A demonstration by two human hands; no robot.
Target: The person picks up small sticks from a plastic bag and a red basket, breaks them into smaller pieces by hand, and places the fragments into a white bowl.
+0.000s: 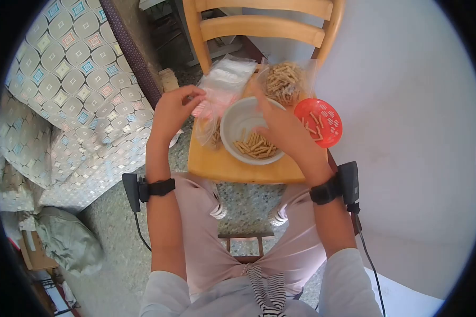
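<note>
My left hand [175, 110] is at the left of the chair seat, its thumb and forefinger curled close together beside the clear plastic bags. Whether a bag edge lies between those fingertips, I cannot make out. Just below them, a clear bag [209, 133] holds some short tan sticks. Over the right side of a white bowl [226, 138] is my right hand [284, 127], thumb and forefinger spread apart and the forefinger slightly blurred. More tan sticks [256, 146] lie in the bottom of the bowl. No stick shows in the right hand.
Flat clear bags with pink print [227, 74] lie at the seat's back left. Behind the bowl stands a fuller bag of sticks [284, 82]. A red basket [330, 119] with several sticks sits at right, near the wall [407, 132]. Left is a patterned sofa [84, 68].
</note>
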